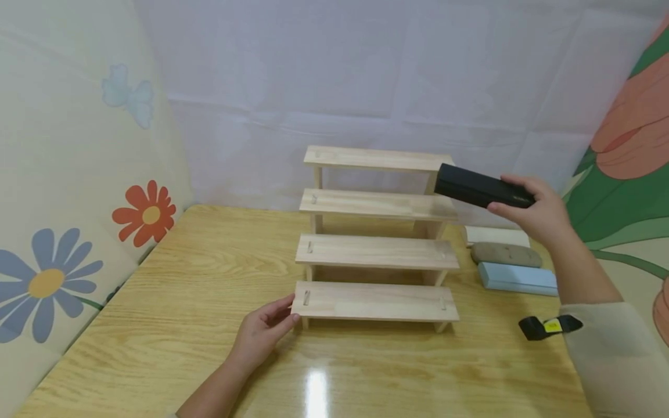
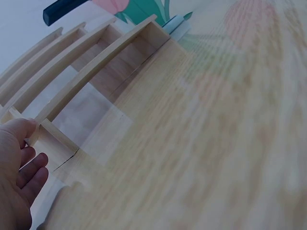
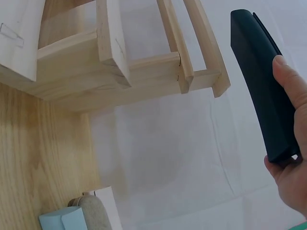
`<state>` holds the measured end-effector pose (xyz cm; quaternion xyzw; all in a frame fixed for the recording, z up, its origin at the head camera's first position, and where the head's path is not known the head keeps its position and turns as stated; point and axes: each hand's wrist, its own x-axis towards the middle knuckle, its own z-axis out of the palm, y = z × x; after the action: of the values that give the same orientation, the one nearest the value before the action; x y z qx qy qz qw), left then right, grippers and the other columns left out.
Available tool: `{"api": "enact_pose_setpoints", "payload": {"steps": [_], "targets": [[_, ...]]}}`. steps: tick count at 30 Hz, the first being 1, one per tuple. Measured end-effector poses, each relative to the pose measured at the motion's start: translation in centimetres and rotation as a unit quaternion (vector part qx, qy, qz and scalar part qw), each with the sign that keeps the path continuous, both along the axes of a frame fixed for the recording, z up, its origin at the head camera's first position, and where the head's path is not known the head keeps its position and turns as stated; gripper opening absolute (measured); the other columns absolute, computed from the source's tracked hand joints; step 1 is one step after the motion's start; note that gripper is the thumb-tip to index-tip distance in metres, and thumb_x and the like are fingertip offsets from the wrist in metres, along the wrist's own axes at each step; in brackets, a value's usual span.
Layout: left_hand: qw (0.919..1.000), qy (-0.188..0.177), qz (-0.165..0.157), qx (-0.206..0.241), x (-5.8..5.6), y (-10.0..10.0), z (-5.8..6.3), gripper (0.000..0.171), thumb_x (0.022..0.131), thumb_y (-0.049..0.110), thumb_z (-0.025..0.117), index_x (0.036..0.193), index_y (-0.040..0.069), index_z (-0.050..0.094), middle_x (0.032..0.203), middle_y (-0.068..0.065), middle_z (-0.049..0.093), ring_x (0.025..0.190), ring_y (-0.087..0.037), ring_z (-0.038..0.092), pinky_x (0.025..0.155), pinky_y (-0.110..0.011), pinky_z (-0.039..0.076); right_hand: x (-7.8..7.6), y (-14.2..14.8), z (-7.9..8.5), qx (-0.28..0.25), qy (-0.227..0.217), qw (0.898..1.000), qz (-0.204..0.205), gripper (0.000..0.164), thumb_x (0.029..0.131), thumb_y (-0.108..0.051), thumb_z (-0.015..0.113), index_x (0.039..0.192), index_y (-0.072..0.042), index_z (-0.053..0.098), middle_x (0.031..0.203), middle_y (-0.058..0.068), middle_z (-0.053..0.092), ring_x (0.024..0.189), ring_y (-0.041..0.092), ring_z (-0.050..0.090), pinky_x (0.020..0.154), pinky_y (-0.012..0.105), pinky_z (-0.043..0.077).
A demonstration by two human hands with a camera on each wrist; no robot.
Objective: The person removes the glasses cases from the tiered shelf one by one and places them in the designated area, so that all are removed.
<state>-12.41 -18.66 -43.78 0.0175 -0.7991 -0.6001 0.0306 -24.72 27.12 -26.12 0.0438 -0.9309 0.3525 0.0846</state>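
A long black glasses case (image 1: 470,184) is held in the air by my right hand (image 1: 540,209), at the right end of the stand's upper steps. Thumb and fingers grip its right end; the far end points left. The right wrist view shows the case (image 3: 261,86) with its flap edge under the thumb. A pale wooden four-step stand (image 1: 376,251) is on the table. My left hand (image 1: 261,334) holds the left end of its lowest step. In the left wrist view, the thumb lies at that step's end, with other fingers loosely bent below.
Right of the stand lie a white case (image 1: 496,235), a grey-brown case (image 1: 506,255) and a light blue case (image 1: 517,278), side by side. A black strap with a yellow label (image 1: 551,326) is by the right sleeve. Behind the wooden table (image 1: 219,261) hangs white cloth (image 1: 334,75).
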Motion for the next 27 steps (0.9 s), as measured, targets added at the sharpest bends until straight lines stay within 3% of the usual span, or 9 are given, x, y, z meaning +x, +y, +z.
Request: {"api": "enact_pose_setpoints", "payload": {"steps": [9,27], "targets": [[1.0000,0.004,-0.001,0.004,0.0,0.0,-0.1,0.042,0.088,0.008,0.073,0.127,-0.001,0.063,0.126,-0.019,0.066,0.097,0.002,0.063,0.082,-0.013,0.055,1.3,1.5,-1.2,-0.001,0.015,1.000,-0.005,0.080,0.088,-0.046,0.071,0.152,-0.014,0.036,0.155,0.025,0.031,0.134,0.051,0.032,0.100,0.067,0.034],[1.0000,0.000,0.002,-0.002,-0.1,0.0,0.0,0.042,0.088,0.011,0.073,0.127,0.001,0.063,0.127,-0.017,0.066,0.103,-0.008,0.066,0.083,-0.013,0.054,4.0,3.9,-4.4,-0.002,-0.007,0.999,-0.036,0.080,0.089,-0.043,0.070,0.152,-0.010,0.034,0.157,0.029,0.024,0.132,0.056,0.029,0.094,0.066,0.035]]}}
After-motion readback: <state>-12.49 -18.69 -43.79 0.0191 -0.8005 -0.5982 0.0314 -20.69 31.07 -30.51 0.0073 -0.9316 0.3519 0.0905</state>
